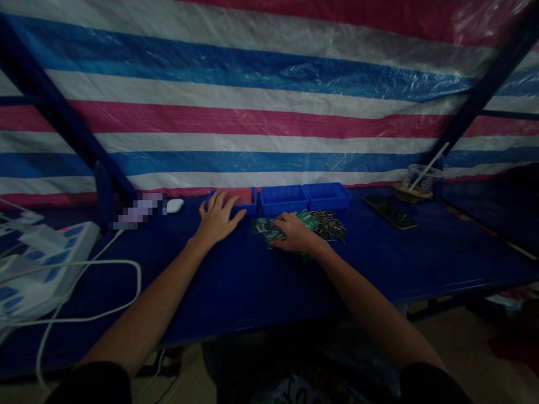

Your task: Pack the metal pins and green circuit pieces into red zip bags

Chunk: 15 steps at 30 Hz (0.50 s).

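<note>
My left hand (218,217) lies flat with fingers spread on the blue table, its fingertips reaching the front edge of the leftmost blue tray (248,197). My right hand (295,232) rests palm down on a pile of small green circuit boards (263,225), fingers curled over them. Just right of that hand lies a heap of thin metal pins (330,224). Whether the right hand grips a board is not visible.
Two more blue trays (283,198) (327,195) stand behind the boards. A dark phone (391,211) and a plastic cup with a straw (421,179) sit at the right. White power strips (37,264) and a cable (105,280) lie at the left. A striped tarp hangs behind.
</note>
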Tool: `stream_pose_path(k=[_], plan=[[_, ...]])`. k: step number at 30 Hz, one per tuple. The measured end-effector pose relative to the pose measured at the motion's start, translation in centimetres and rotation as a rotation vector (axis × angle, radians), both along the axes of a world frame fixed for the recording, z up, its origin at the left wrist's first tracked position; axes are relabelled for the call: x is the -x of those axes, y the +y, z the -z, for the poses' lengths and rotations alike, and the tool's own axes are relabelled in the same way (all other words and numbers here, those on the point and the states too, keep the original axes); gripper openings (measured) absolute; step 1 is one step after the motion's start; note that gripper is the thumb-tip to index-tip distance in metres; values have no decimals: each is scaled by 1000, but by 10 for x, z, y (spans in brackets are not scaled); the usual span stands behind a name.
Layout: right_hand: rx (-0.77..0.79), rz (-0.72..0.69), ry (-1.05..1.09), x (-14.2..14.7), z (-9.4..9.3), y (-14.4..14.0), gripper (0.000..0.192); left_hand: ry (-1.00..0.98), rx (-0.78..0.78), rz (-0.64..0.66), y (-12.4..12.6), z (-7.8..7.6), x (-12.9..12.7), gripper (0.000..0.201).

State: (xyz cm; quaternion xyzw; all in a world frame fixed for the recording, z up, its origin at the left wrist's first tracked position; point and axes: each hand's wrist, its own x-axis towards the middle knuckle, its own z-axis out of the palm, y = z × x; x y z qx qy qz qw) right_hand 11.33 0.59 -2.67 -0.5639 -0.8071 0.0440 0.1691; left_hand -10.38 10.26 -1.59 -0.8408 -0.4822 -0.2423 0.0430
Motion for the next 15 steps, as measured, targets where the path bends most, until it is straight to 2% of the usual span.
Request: stream_pose_path(k=[3,6,8,12,15], plan=[[8,7,-18,0,2,1,44,-132,-32,151,-12,-3,-12,38],[8,-9,-28,-1,1,1,43,-178,114,371,-22,1,-26,29],[11,-18,-39,-2,-1,1,42,-190,224,453,-26,10,-34,28],[36,-30,-67,-3,-5,-2,43,-208,335,447,-25,25,-38,33],[57,-38,-74,-3,-8,-3,43,-132,325,383,-19,25,-32,39]])
